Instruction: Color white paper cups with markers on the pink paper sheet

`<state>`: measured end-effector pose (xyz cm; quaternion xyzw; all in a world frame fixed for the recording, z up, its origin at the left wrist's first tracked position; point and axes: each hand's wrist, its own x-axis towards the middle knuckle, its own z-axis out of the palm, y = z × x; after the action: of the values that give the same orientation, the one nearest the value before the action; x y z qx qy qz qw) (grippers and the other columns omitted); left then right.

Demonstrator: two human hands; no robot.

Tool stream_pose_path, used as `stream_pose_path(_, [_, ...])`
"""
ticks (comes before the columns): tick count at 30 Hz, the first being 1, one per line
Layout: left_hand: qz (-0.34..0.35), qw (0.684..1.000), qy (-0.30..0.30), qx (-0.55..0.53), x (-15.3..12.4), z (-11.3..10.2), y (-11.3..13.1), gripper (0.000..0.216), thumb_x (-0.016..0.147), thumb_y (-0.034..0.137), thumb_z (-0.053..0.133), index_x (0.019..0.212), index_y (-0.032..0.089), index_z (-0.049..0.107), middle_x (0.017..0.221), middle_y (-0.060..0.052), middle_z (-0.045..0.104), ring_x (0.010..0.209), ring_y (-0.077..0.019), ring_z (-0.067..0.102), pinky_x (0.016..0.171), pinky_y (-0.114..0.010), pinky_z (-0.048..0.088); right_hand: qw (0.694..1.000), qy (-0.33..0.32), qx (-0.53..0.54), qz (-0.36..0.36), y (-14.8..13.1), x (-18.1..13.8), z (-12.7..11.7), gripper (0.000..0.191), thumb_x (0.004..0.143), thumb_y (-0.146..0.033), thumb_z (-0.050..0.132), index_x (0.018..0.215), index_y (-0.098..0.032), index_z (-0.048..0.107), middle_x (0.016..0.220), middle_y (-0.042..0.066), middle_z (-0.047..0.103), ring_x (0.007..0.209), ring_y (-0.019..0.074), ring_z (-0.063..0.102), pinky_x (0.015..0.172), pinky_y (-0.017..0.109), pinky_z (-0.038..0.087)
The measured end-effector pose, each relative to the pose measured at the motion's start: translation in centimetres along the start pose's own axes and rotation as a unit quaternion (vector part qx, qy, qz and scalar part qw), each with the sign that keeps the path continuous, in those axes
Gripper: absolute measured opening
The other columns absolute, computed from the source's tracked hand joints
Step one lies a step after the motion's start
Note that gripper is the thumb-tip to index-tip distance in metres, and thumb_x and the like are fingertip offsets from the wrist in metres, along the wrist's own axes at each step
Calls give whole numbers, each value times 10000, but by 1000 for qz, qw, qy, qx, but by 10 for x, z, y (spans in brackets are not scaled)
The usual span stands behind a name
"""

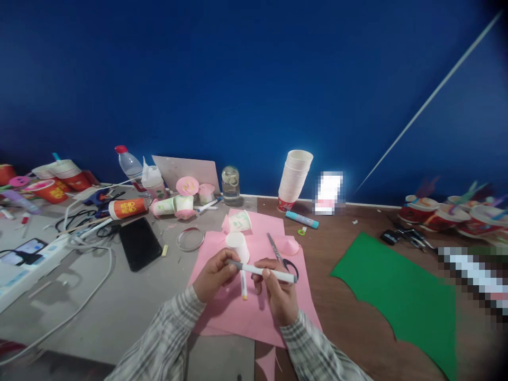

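My left hand (214, 275) is curled around the grey end of a white marker pen (264, 272) that lies level between both hands. My right hand (278, 293) grips the same pen nearer its other end. A second, smaller white pen piece with an orange tip (243, 286) hangs down from my left fingers; I cannot tell whether it is a cap. Both hands hover over a pink paper sheet (254, 312). Just behind my left hand stands an upturned white paper cup (237, 245). Scissors (282, 258) lie on the pink sheet behind my right hand.
A tall stack of white paper cups (295, 180) stands by the blue wall, a blue glue stick (301, 219) beside it. A green sheet (400, 296) lies right. A black phone (139, 243), tape ring (190, 238), cables, power strip and decorated cups crowd the left.
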<state>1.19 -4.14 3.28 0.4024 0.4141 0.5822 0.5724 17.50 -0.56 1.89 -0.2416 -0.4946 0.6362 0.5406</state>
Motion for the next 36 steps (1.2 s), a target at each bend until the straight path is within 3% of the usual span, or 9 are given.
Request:
stream_pose_path(12, [47, 993, 22, 110, -10, 12, -8, 195, 680, 348, 625, 710, 185, 522, 451, 42, 456, 367, -118, 353, 379, -262, 244, 981, -63, 154, 105, 15, -3, 6, 262, 768, -441, 571, 834, -192, 619, 491, -13, 643, 299, 154, 548, 279, 254, 452])
stream_pose_path(17, [98, 987, 31, 124, -7, -8, -1, 266, 669, 382, 625, 799, 162, 551, 454, 28, 472, 390, -138, 390, 384, -273, 262, 982, -90, 132, 99, 3, 7, 1, 257, 774, -403, 562, 879, -175, 618, 538, 11, 664, 344, 159, 570, 342, 270, 475])
stream_pose_path(20, [208, 951, 176, 146, 0, -28, 2, 315, 699, 430, 565, 876, 171, 536, 462, 55, 398, 414, -135, 354, 417, -281, 285, 998, 5, 60, 22, -12, 16, -11, 230, 809, -393, 489, 905, -216, 600, 549, -13, 640, 367, 149, 549, 316, 228, 420])
stream_pose_path(22, [200, 929, 214, 228, 5, -34, 0, 343, 661, 401, 608, 908, 174, 536, 590, 16, 462, 498, -156, 409, 482, -308, 352, 992, 96, -69, -37, -19, 23, -21, 209, 827, -354, 465, 948, -239, 591, 659, -9, 632, 470, 150, 570, 390, 237, 444])
stream_pose_path(24, [185, 911, 207, 304, 10, -33, -5, 485, 578, 377, 675, 998, 183, 530, 766, -37, 516, 595, -187, 446, 571, -359, 401, 962, 101, -234, -99, -19, 28, -28, 208, 806, -310, 499, 968, -234, 604, 779, 20, 634, 638, 182, 602, 573, 313, 501])
stream_pose_path(27, [159, 890, 203, 375, 16, -21, -14, 729, 470, 321, 748, 1138, 217, 474, 1006, -100, 532, 775, -257, 484, 713, -434, 407, 872, -4, -459, -167, -9, 30, -31, 291, 754, -295, 551, 1033, -231, 602, 901, 61, 629, 849, 254, 571, 793, 431, 450])
stream_pose_path(31, [116, 898, 225, 359, 22, -10, -20, 708, 415, 223, 772, 1080, 212, 528, 993, -104, 561, 858, -307, 505, 757, -464, 393, 762, -87, -626, -143, 8, 26, -29, 521, 651, -381, 650, 1144, -248, 545, 990, 71, 622, 1011, 329, 491, 941, 546, 293])
stream_pose_path(33, [108, 916, 241, 303, 25, -11, -18, 582, 446, 176, 744, 1001, 200, 573, 927, -88, 585, 831, -293, 521, 756, -456, 396, 744, -109, -648, -119, 13, 23, -28, 637, 593, -462, 675, 1176, -259, 517, 1040, 71, 614, 1068, 361, 458, 974, 588, 203])
stream_pose_path(36, [102, 946, 245, 184, 27, -17, -12, 426, 536, 176, 681, 953, 192, 594, 868, -70, 614, 815, -269, 541, 748, -424, 412, 761, -104, -628, -124, 12, 23, -29, 686, 569, -533, 661, 1183, -269, 504, 1072, 65, 605, 1074, 362, 462, 961, 575, 216])
